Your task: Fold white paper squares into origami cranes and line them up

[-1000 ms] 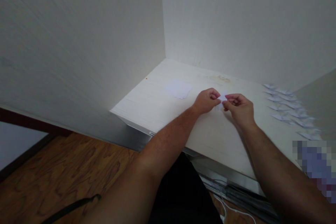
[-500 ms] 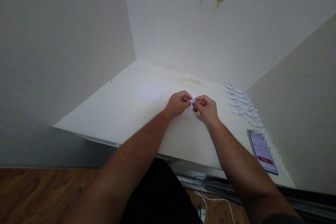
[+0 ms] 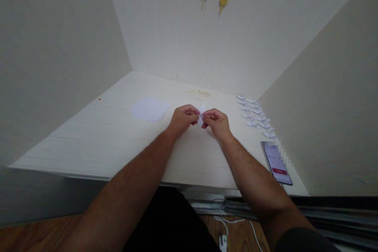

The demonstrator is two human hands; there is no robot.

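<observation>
A small white folded paper piece (image 3: 202, 110) is pinched between both my hands just above the white desk (image 3: 112, 134). My left hand (image 3: 182, 119) is closed on its left side with fingers curled. From the right, my right hand (image 3: 216, 123) grips the same piece, fingers also curled. Left of my hands a small stack of white paper squares (image 3: 150, 109) lies flat on the desk. Several folded white paper figures (image 3: 256, 117) sit in rows at the right.
A phone (image 3: 277, 163) with a lit screen lies near the desk's front right corner. Walls close the desk in on three sides; two small hooks (image 3: 214, 0) hang on the back wall. Cables (image 3: 224, 232) lie on the wood floor below.
The camera view has swung right and settled, bringing the phone and right wall into view. My hands stay together on the paper piece, fingers shifting slightly.
</observation>
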